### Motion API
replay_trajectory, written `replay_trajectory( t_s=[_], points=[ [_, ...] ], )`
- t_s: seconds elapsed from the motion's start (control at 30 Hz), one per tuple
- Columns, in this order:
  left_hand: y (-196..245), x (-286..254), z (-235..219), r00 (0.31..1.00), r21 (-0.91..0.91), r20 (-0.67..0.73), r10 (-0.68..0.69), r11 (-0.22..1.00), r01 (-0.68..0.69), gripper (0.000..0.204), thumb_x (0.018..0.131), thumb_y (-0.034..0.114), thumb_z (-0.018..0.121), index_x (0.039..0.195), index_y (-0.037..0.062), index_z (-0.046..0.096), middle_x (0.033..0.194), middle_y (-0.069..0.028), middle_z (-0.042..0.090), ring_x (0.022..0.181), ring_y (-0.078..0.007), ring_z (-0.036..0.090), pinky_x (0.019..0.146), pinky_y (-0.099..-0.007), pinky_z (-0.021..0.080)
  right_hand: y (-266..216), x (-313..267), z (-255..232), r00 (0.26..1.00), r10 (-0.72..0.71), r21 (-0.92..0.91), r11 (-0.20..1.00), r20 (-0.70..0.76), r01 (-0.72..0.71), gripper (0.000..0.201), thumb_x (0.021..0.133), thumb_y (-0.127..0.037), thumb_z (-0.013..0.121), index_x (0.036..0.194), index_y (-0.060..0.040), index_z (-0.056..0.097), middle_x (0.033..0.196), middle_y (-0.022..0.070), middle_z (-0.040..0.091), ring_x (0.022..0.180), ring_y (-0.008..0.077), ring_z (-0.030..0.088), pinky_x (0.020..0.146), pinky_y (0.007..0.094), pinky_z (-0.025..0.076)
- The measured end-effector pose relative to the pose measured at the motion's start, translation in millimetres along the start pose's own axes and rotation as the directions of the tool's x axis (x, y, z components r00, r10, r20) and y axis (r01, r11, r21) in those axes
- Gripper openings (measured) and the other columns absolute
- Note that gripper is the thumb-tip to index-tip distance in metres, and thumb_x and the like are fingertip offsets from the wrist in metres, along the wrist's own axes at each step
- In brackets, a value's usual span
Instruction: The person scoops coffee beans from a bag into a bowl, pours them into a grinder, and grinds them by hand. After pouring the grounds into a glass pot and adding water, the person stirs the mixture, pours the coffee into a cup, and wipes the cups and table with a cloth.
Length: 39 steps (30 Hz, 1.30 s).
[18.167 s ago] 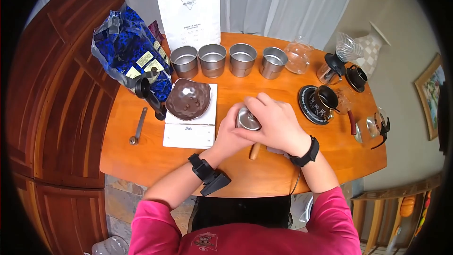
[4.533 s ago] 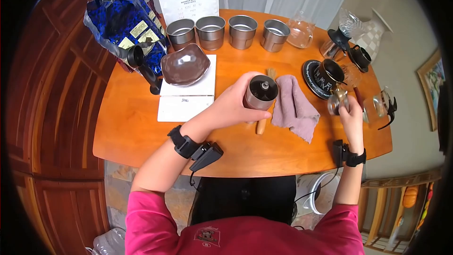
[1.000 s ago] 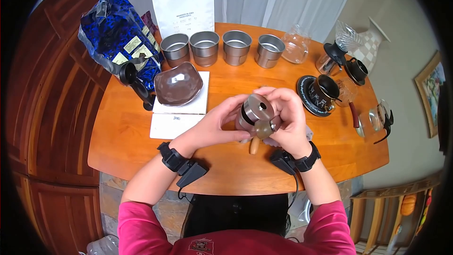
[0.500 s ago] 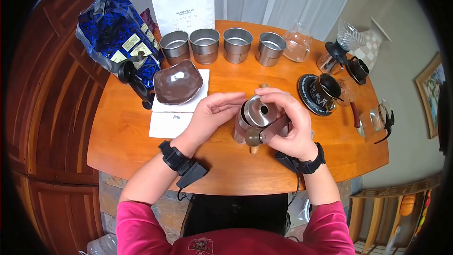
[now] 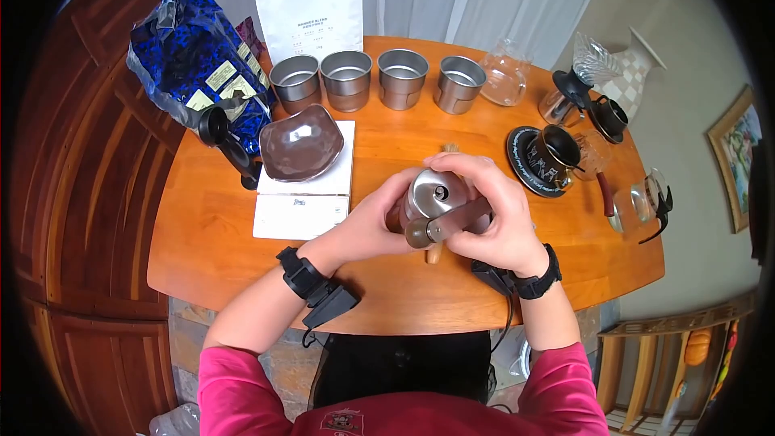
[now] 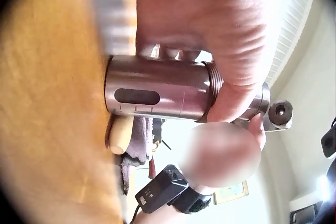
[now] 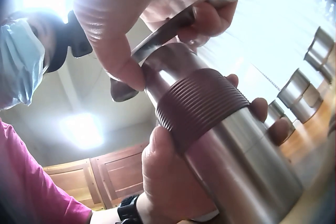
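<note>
A steel hand coffee grinder (image 6: 163, 85) with an oblong window stands in front of me, its base right at the tabletop in the left wrist view. My left hand (image 5: 367, 224) wraps round its body, near the ribbed collar (image 7: 202, 106). Over the top, my right hand (image 5: 510, 222) grips the steel lid (image 5: 429, 191) and the flat crank arm (image 5: 462, 221) fixed to it. The crank's brown knob (image 5: 417, 232) points towards my left. Close behind the grinder lies a brush, its wooden handle (image 6: 121, 135) showing, beside a mauve cloth (image 6: 139, 140).
A brown bowl (image 5: 301, 145) sits on a white scale (image 5: 300, 216) to the left. Several steel cups (image 5: 403, 81) line the back, near a white bag (image 5: 311, 8) and a blue bag (image 5: 198, 56). At right are a black cup (image 5: 557, 153) and glass coffee ware (image 5: 638, 198).
The right hand has brought the lid with its crank from the table's right side onto the grinder. Over the last half second the left hand has closed back round the body and the lid has levelled.
</note>
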<state>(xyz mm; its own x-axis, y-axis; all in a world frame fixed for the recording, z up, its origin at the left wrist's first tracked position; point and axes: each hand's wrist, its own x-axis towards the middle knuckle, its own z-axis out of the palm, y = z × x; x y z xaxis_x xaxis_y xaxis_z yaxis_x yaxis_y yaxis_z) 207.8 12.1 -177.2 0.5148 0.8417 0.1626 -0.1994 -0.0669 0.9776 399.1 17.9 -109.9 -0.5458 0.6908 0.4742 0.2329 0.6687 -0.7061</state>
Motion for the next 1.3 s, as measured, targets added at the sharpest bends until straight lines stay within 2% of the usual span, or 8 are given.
replay_trajectory(
  t_s=[0.2, 0.5, 0.9, 1.0, 1.1, 1.2, 1.27, 1.3],
  points=[
    [6.2, -2.6, -0.1, 0.996, -0.007, 0.049, -0.07, 0.997, 0.071, 0.077, 0.066, 0.012, 0.076, 0.129, 0.0082, 0.034, 0.124, -0.0057, 0.047, 0.115, -0.0171, 0.046, 0.097, -0.0331, 0.038, -7.9, 5.3, 1.2, 0.994, -0.105, -0.141, 0.984, 0.008, 0.105, 0.055, 0.057, -0.007, 0.07, 0.11, -0.0037, 0.056, 0.101, 0.0109, 0.057, 0.091, 0.0243, 0.057, 0.08, 0.0317, 0.045],
    [0.9, -0.1, 3.6, 0.997, 0.069, 0.065, 0.049, 0.996, -0.053, 0.076, 0.065, 0.012, 0.072, 0.128, 0.0076, 0.032, 0.12, -0.0065, 0.047, 0.112, -0.0171, 0.047, 0.095, -0.0336, 0.038, -15.6, 4.4, 6.6, 0.996, -0.091, -0.202, 0.975, 0.022, 0.094, 0.054, 0.058, -0.008, 0.072, 0.109, -0.0041, 0.058, 0.106, 0.0115, 0.051, 0.09, 0.0237, 0.057, 0.078, 0.0308, 0.047],
    [-12.6, 1.6, 3.6, 0.993, 0.072, 0.037, 0.112, 0.991, -0.114, 0.071, 0.068, 0.015, 0.076, 0.126, 0.0097, 0.034, 0.117, -0.0055, 0.049, 0.109, -0.0158, 0.049, 0.094, -0.0329, 0.04, -19.3, 5.5, 3.2, 0.996, 0.005, -0.155, 0.988, 0.092, 0.009, 0.05, 0.061, -0.006, 0.072, 0.108, -0.003, 0.057, 0.102, 0.0104, 0.051, 0.092, 0.0232, 0.054, 0.077, 0.0302, 0.046],
    [-11.5, 3.7, 1.2, 0.996, 0.032, 0.09, 0.005, 0.999, -0.008, 0.082, 0.066, 0.011, 0.078, 0.131, 0.0061, 0.03, 0.125, -0.0076, 0.044, 0.118, -0.0165, 0.042, 0.098, -0.0324, 0.037, -20.6, 7.6, 2.9, 0.988, 0.113, -0.095, 0.99, 0.109, -0.103, 0.057, 0.051, -0.008, 0.073, 0.107, -0.005, 0.06, 0.103, 0.0096, 0.053, 0.098, 0.0268, 0.046, 0.086, 0.0342, 0.04],
    [-21.2, 5.8, -1.1, 0.994, 0.119, 0.1, 0.035, 0.992, -0.047, 0.081, 0.066, 0.011, 0.079, 0.131, 0.006, 0.031, 0.124, -0.0077, 0.045, 0.118, -0.0163, 0.043, 0.098, -0.032, 0.036, -13.4, 9.4, 3.1, 0.996, -0.028, -0.114, 0.993, 0.089, 0.038, 0.057, 0.053, -0.01, 0.076, 0.108, -0.0052, 0.06, 0.098, 0.0083, 0.05, 0.086, 0.0209, 0.048, 0.076, 0.0296, 0.042],
    [-2.2, -2.0, 5.5, 0.999, 0.012, 0.042, 0.022, 1.0, -0.023, 0.079, 0.066, 0.011, 0.079, 0.13, 0.0059, 0.032, 0.123, -0.0075, 0.046, 0.117, -0.0166, 0.043, 0.098, -0.0319, 0.035, -9.1, -1.2, -1.1, 0.998, 0.041, 0.017, 0.999, -0.049, -0.04, 0.039, 0.064, -0.012, 0.073, 0.1, -0.0039, 0.059, 0.091, 0.0075, 0.048, 0.084, 0.0161, 0.049, 0.072, 0.0274, 0.041],
    [-3.8, -4.2, 4.6, 0.999, 0.087, 0.022, 0.048, 0.995, -0.049, 0.079, 0.066, 0.011, 0.079, 0.13, 0.0061, 0.033, 0.122, -0.0074, 0.046, 0.116, -0.0167, 0.043, 0.098, -0.0318, 0.035, 6.3, -3.6, -4.9, 0.965, -0.024, 0.223, 0.971, -0.26, 0.084, 0.023, 0.078, -0.021, 0.065, 0.089, -0.0028, 0.057, 0.091, 0.0056, 0.045, 0.079, 0.0126, 0.045, 0.067, 0.0242, 0.038],
    [-4.0, -5.0, 3.9, 0.998, 0.125, 0.014, 0.06, 0.99, -0.062, 0.079, 0.066, 0.012, 0.079, 0.13, 0.0062, 0.033, 0.122, -0.0074, 0.046, 0.116, -0.0167, 0.043, 0.098, -0.0318, 0.034, 6.1, -6.3, -9.4, 0.961, 0.125, 0.6, 0.798, -0.248, 0.051, 0.032, 0.092, -0.031, 0.046, 0.081, -0.0019, 0.053, 0.091, 0.0053, 0.044, 0.078, 0.012, 0.042, 0.066, 0.0261, 0.037]
  ],
)
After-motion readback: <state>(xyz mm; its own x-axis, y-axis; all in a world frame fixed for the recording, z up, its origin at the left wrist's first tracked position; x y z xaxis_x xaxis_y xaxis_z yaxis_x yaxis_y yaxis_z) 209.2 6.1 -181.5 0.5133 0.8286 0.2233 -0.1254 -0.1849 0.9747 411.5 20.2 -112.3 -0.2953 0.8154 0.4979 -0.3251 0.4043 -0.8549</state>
